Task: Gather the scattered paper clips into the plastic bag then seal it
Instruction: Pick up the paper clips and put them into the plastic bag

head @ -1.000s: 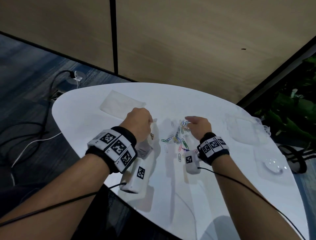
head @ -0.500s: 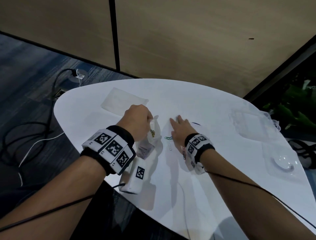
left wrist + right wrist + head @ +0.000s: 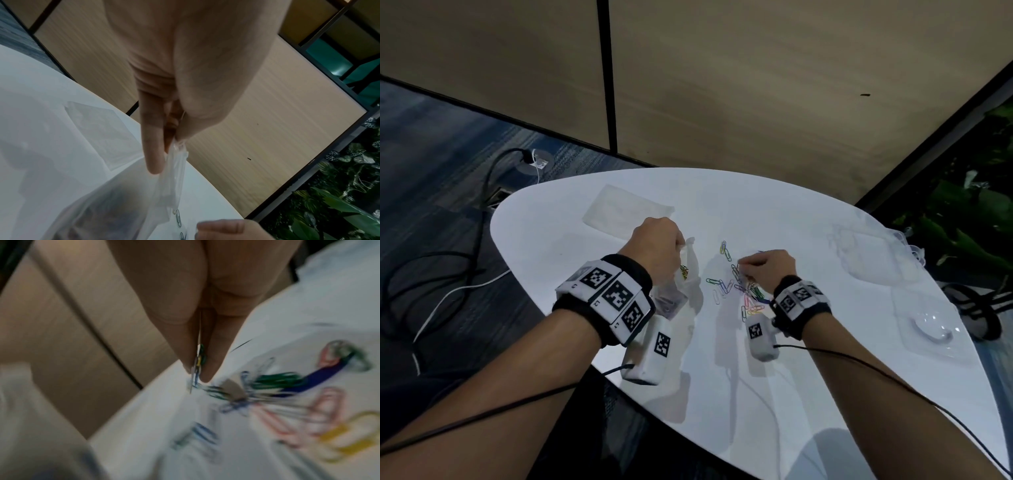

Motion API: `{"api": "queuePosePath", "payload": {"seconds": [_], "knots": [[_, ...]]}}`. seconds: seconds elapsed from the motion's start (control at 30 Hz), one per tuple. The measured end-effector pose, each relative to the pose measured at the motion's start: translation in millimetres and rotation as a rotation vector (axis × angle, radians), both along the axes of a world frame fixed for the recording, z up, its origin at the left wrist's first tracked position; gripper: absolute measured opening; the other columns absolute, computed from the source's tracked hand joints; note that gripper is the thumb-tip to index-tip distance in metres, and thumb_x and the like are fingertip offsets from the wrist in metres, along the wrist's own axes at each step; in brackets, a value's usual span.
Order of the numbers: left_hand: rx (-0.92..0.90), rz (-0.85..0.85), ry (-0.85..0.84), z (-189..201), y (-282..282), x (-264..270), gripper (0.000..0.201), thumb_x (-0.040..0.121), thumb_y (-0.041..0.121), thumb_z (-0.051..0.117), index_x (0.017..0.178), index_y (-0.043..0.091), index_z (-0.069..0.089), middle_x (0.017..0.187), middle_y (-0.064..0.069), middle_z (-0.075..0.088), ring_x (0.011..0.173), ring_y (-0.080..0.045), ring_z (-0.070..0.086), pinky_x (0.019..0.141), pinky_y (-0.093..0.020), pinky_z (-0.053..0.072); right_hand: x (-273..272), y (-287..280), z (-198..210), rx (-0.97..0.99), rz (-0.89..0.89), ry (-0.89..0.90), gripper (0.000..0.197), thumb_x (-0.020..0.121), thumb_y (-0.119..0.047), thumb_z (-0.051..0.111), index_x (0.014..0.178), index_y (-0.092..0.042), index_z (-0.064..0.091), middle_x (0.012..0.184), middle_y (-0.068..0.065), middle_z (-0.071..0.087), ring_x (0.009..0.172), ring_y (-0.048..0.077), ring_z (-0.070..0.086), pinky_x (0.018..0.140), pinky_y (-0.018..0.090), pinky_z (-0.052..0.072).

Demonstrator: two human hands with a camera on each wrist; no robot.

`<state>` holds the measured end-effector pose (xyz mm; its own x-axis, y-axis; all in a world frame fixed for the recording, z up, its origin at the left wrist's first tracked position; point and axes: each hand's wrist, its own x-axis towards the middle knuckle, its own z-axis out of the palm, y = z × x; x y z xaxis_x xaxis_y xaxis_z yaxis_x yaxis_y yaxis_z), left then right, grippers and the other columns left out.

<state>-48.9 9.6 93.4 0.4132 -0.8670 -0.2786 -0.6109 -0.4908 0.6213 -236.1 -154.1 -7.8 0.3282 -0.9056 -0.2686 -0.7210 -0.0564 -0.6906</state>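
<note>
My left hand (image 3: 654,245) pinches the top edge of a clear plastic bag (image 3: 681,277) and holds it upright on the white table (image 3: 756,212); the bag (image 3: 131,194) hangs from the thumb and fingers and has some clips inside. Several coloured paper clips (image 3: 726,286) lie scattered between the hands. My right hand (image 3: 767,269) is over the pile, fingers curled, pinching a few clips (image 3: 198,363) between thumb and fingertips. More loose clips (image 3: 298,402) lie blurred below it.
Another flat clear bag (image 3: 625,210) lies at the table's far left. Clear plastic packaging (image 3: 873,253) and a clear tray (image 3: 928,329) sit at the right edge. Cables run over the floor on the left. Plants stand at the right.
My right hand was laid flat by the bag half a second ago; it has moved back right over the pile and now pinches clips. The left hand stays holding the bag.
</note>
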Motion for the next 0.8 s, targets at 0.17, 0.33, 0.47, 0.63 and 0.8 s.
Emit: {"api": "queuePosePath", "payload": {"seconds": [0.17, 0.33, 0.47, 0.63, 0.8], "knots": [[0.005, -0.013, -0.018, -0.7, -0.9, 0.0, 0.03, 0.092, -0.001, 0.05, 0.073, 0.008, 0.071, 0.092, -0.017, 0.074, 0.082, -0.034, 0.074, 0.077, -0.041, 0.063, 18.2, 29.0, 50.0, 0.556, -0.12, -0.649, 0.018, 0.08, 0.005, 0.073, 0.098, 0.008, 0.072, 0.093, 0.021, 0.073, 0.08, 0.023, 0.072, 0.072, 0.023, 0.058], [0.003, 0.004, 0.005, 0.1, -2.7, -1.1, 0.025, 0.092, 0.003, 0.053, 0.084, 0.009, 0.075, 0.094, -0.015, 0.073, 0.087, -0.033, 0.073, 0.083, -0.04, 0.062, 51.1, 63.2, 63.6, 0.693, 0.05, -0.668, 0.018, 0.085, 0.004, 0.067, 0.101, 0.012, 0.069, 0.098, 0.02, 0.073, 0.089, 0.024, 0.071, 0.082, 0.027, 0.059], [0.004, 0.027, -0.004, 3.9, -2.7, -4.1, 0.04, 0.091, 0.003, 0.053, 0.054, 0.018, 0.054, 0.082, -0.015, 0.067, 0.078, -0.029, 0.066, 0.073, -0.033, 0.057, 70.9, 79.5, 57.6, 0.474, 0.081, -0.481, 0.015, 0.089, -0.001, 0.063, 0.089, 0.012, 0.071, 0.081, 0.019, 0.068, 0.071, 0.025, 0.062, 0.072, 0.029, 0.056], [-0.003, 0.046, 0.017, 2.2, -3.0, -0.5, 0.023, 0.091, 0.003, 0.055, 0.093, 0.008, 0.077, 0.096, -0.017, 0.074, 0.088, -0.034, 0.073, 0.084, -0.041, 0.061, 75.0, 82.5, 58.9, 0.244, 0.28, -0.276, 0.026, 0.082, 0.007, 0.058, 0.1, -0.002, 0.074, 0.076, 0.002, 0.071, 0.069, 0.014, 0.067, 0.076, 0.029, 0.056], [-0.003, 0.034, -0.001, 3.8, 0.9, 3.1, 0.021, 0.092, -0.001, 0.051, 0.073, -0.001, 0.062, 0.1, -0.024, 0.07, 0.089, -0.036, 0.073, 0.082, -0.043, 0.062, 62.4, 39.6, 66.6, 0.122, 0.087, -0.356, 0.033, 0.087, 0.008, 0.047, 0.085, -0.006, 0.076, 0.09, 0.013, 0.075, 0.078, 0.025, 0.074, 0.072, 0.032, 0.061]]}}
